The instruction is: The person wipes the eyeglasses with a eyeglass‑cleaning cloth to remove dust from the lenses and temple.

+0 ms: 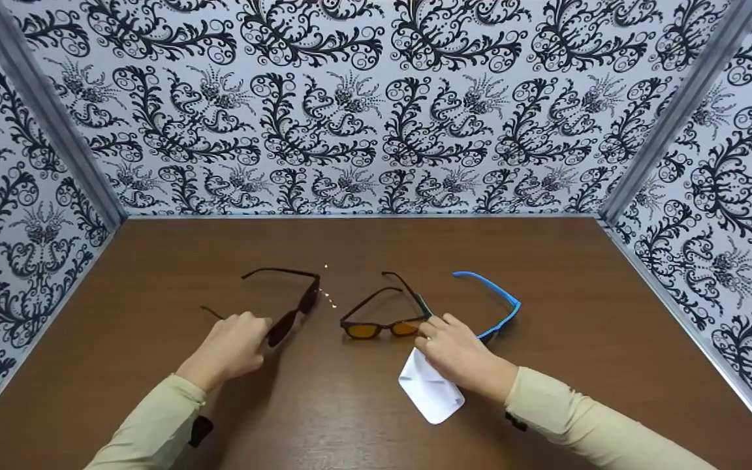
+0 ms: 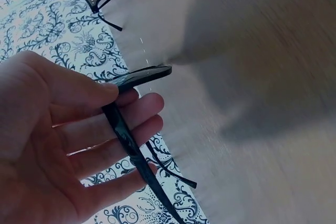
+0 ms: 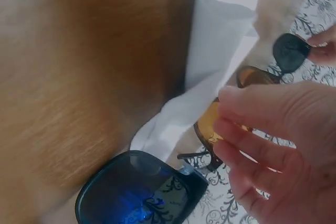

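Note:
My left hand (image 1: 235,343) pinches a pair of black sunglasses (image 1: 282,328) near one hinge, its thumb on the frame corner. In the left wrist view, one black temple arm (image 2: 126,139) slants down across the fingers. My right hand (image 1: 457,352) pinches a folded white cloth (image 1: 431,388), which hangs from the fingertips toward the table's front. Just beyond that hand stand dark-framed glasses with amber lenses (image 1: 363,331), partly covered by the fingers. Blue-armed sunglasses (image 1: 503,294) are to its right; their dark lens (image 3: 131,187) looms large in the right wrist view.
A brown wooden table (image 1: 337,405) carries everything. Patterned black-and-white panels (image 1: 356,117) enclose it at the back and both sides. Small bright light spots (image 1: 329,299) show on the tabletop beside the black sunglasses.

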{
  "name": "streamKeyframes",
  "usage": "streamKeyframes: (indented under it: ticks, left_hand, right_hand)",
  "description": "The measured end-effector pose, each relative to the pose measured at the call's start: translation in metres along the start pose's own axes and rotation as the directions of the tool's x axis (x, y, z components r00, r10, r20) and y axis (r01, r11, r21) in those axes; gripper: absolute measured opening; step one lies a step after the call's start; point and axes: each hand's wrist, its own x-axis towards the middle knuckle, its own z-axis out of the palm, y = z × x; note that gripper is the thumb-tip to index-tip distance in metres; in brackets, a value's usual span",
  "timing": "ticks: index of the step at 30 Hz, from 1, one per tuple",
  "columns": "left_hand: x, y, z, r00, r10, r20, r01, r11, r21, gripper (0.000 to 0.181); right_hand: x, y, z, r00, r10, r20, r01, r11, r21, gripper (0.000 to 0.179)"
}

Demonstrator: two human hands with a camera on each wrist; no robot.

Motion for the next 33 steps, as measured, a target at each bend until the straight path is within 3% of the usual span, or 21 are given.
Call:
streamKeyframes:
  ticks: [5,15,24,33]
  left_hand:
    - [-0.002,0.001,0.001,0.999,-0.011,-0.047,0.01,1.0,-0.006,0.016]
    - [-0.002,0.004,-0.004,0.996,-0.019,-0.087,0.019,1.0,0.006,0.015]
    - [-0.004,0.001,0.0,0.996,-0.024,-0.083,0.024,1.0,-0.002,0.014]
    - [-0.008,0.003,-0.009,0.994,-0.012,-0.107,0.009,1.0,-0.028,0.018]
  right_hand:
    - [0.002,-0.004,0.008,1.0,-0.001,-0.014,-0.001,0.995,-0.097,0.009]
    - [0.003,-0.008,0.01,0.998,0.067,0.004,-0.067,0.995,-0.075,0.008]
    - [0.004,-0.006,0.008,0.999,0.049,-0.02,-0.051,0.993,-0.102,0.014]
    - [0.008,0.002,-0.019,0.991,0.009,-0.132,-0.004,0.999,0.036,0.009]
